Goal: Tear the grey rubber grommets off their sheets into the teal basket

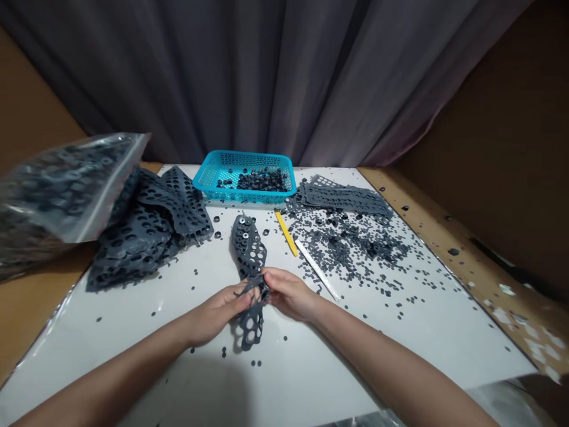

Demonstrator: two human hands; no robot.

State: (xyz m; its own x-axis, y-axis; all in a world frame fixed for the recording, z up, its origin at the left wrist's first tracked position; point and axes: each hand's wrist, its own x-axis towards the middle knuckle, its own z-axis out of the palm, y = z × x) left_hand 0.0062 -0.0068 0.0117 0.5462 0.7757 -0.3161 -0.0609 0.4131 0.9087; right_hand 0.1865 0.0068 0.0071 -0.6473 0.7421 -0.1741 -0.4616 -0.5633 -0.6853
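Note:
A dark grey perforated rubber sheet (249, 326) is bunched between my two hands in the middle of the white tabletop. From the left, my left hand (222, 311) grips its folded part between thumb and fingers. My right hand (288, 290) pinches the same sheet from the other side, its fingertips close to those of the left. Above the hands the sheet runs up into a rounded dark strip (244, 237) that bears two small pale metal-looking rings. I cannot tell whether strip and sheet are one piece. Below, the sheet's large round holes show.
A blue basket (208, 191) with small black pieces stands at the back. Folded perforated sheets (133, 249) and a clear bag (66, 190) of dark parts lie left. Right are a yellow stick (285, 232), a white stick (316, 268), scattered small discs (347, 249) and stacked perforated strips (347, 197).

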